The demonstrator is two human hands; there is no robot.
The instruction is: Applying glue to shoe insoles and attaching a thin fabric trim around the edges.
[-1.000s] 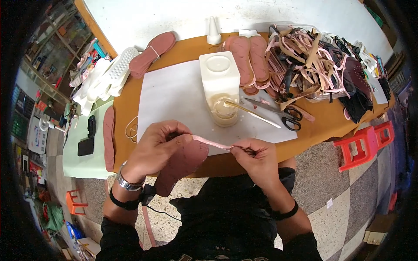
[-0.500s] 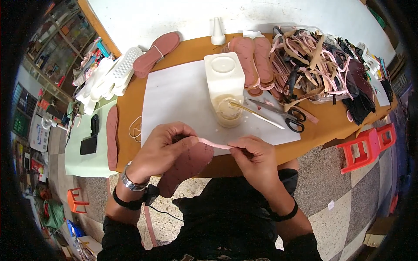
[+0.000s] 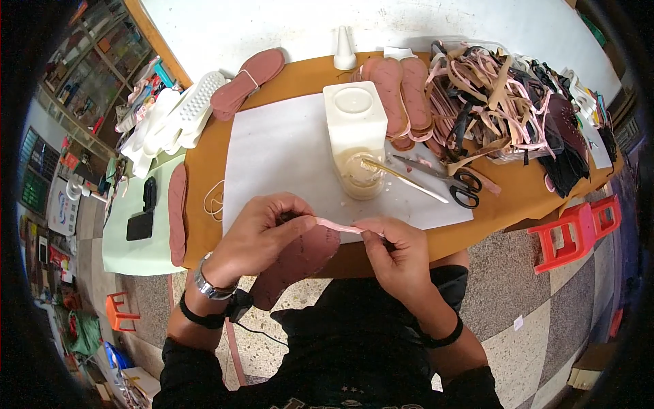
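Observation:
A narrow pink strip (image 3: 338, 226) runs between my two hands above the near edge of the table. Its left end is pinched between thumb and fingers of my left hand (image 3: 262, 235), which also holds a reddish-brown insole (image 3: 300, 264). The insole slants down below that hand, its upper part hidden by the fingers. My right hand (image 3: 400, 258) pinches the strip's other end between thumb and forefinger. Just beyond, a white container (image 3: 355, 126) lies on its side with an open cup-like part of pale paste, where a brush (image 3: 409, 183) rests.
Scissors (image 3: 465, 189) with black handles lie right of the brush. Farther right are stacked insoles (image 3: 390, 95) and a heap of strips (image 3: 494, 102). A tied insole bundle (image 3: 248, 85) and white soles (image 3: 177, 123) are at left. A red stool (image 3: 575, 232) stands on the floor.
My hands have come slightly closer together, and a little less of the strip shows between them. The grips look the same.

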